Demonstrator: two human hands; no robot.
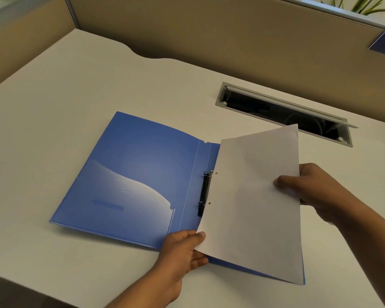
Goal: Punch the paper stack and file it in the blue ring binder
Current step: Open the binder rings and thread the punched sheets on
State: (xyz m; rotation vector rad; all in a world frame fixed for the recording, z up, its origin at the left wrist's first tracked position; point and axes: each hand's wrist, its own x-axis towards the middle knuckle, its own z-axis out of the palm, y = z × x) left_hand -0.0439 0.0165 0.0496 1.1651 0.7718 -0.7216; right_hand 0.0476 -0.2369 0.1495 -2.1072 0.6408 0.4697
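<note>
Saw a blue plastic ring binder point(131, 174) lying open and flat on a white office desk point(53, 96), with a clear curved pocket point(129, 196) on its left cover. Found a black two-ring metal clip point(203, 194) by the spine. Noted the left hand point(182, 247) pinching the near left corner of a thin white paper stack point(253, 196), with the thumb on top. Saw that stack tilted over the binder's right cover, with two punched holes just beside the rings. Made out a grey open cable slot point(282, 114) beyond. Noted the right hand point(309, 187) gripping the stack's right edge, with the thumb on top
</note>
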